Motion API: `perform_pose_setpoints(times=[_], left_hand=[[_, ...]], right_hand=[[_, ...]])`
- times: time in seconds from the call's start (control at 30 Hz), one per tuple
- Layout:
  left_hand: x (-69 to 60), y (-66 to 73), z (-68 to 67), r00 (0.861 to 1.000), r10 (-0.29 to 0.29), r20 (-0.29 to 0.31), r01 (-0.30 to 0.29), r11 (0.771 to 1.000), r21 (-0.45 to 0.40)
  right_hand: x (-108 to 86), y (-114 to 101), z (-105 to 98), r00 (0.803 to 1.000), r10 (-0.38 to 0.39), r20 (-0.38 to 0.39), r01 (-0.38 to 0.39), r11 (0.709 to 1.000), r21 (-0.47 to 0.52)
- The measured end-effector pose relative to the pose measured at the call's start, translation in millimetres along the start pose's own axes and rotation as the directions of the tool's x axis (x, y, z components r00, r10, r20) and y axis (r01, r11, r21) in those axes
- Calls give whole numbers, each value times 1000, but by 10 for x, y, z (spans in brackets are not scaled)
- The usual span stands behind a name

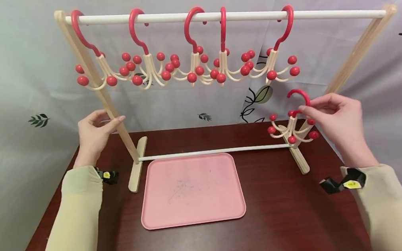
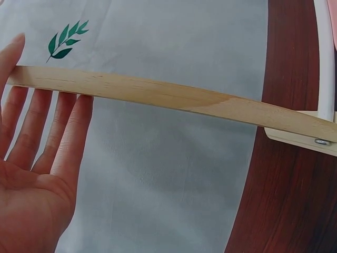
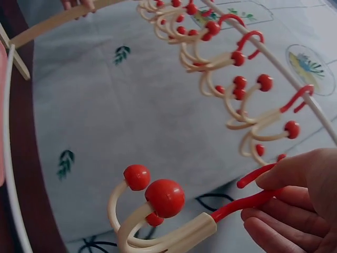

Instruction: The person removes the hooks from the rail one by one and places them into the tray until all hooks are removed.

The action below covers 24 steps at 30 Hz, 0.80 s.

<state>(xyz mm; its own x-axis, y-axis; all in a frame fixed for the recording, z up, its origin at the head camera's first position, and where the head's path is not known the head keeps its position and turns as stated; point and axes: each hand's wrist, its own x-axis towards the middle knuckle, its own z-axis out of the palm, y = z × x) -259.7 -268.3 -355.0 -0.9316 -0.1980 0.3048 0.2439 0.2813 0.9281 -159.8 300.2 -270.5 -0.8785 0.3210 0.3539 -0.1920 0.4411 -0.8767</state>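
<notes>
My right hand [image 1: 344,119] pinches the red hook of a multi-prong hanger [image 1: 293,125] between thumb and fingers, below the rail near the right post. Cream prongs tipped with red balls hang under that hook, as the right wrist view also shows on the held hanger [image 3: 174,234]. My left hand [image 1: 95,132] holds the left wooden post [image 1: 107,103], thumb on one side and fingers on the other; the left wrist view shows the fingertips against the post [image 2: 158,94]. Several like hangers [image 1: 149,66] hang by red hooks from the white top rail [image 1: 248,15].
A pink tray [image 1: 194,217] lies on the dark wooden table [image 1: 277,222], in front of the rack's white lower bar [image 1: 217,151]. Flat wooden feet [image 1: 137,171] carry the posts. The right post [image 1: 363,47] stands behind my right hand. A pale patterned cloth [image 1: 185,107] hangs behind.
</notes>
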Motion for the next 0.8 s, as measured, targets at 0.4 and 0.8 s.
perform_pose_setpoints(times=[0.4,0.8], left_hand=[[15,6,-10,1000,-5,20,5,1000,15],[0,17,-18,1000,-9,27,8,1000,16]], right_hand=[[-332,290,685,961,-28,274,34,999,-19],[-700,432,1338,886,-20,464,-28,995,97]])
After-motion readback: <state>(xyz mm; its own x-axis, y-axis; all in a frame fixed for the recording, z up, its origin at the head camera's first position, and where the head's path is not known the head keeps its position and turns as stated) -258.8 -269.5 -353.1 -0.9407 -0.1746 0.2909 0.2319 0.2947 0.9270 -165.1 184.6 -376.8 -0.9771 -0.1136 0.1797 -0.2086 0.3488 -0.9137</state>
